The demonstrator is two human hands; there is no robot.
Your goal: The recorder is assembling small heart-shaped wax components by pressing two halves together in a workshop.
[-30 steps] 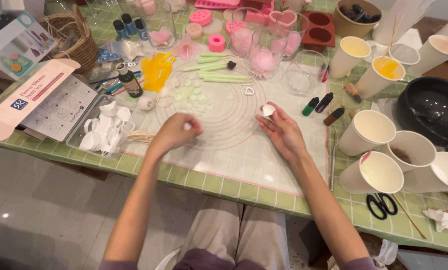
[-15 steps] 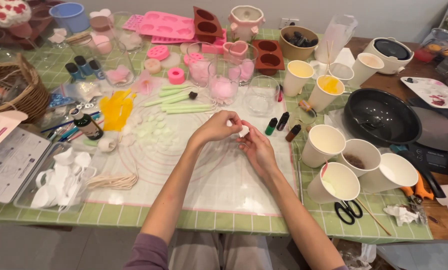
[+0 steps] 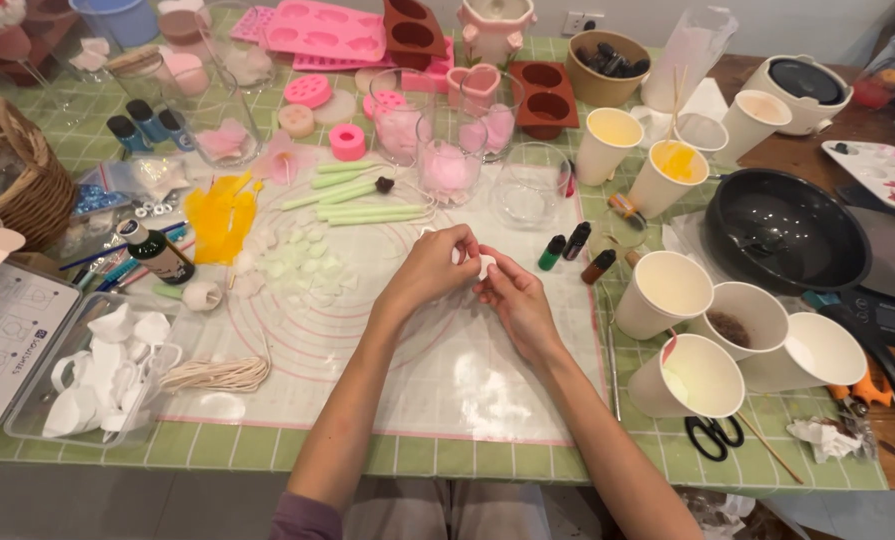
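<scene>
White little piece (image 3: pixel 484 266) sits between the two hands, over the middle of the clear mat (image 3: pixel 387 340) with the pink circles. One second ago the hands were apart, and the right hand alone held the white piece up. Half a second ago they had come together, and now they stay together in about the same spot. The left hand (image 3: pixel 435 268) curls its fingers round the piece from one side. The right hand (image 3: pixel 512 300) pinches it from the other side, so both hands are grasping it. The piece looks small, round and white, and only a bit of it shows. Most of it is hidden behind the fingers, so its full shape is hard to tell. Three small dark bottles (image 3: pixel 575 252) lie on the mat just beside the right hand. Pale petal shapes (image 3: pixel 297 265) lie on the mat near the left hand. Green sticks (image 3: pixel 367 205) lie farther up. Paper cups (image 3: pixel 707 330) stand to the right, and a bundle of string (image 3: pixel 217 374) lies to the left
</scene>
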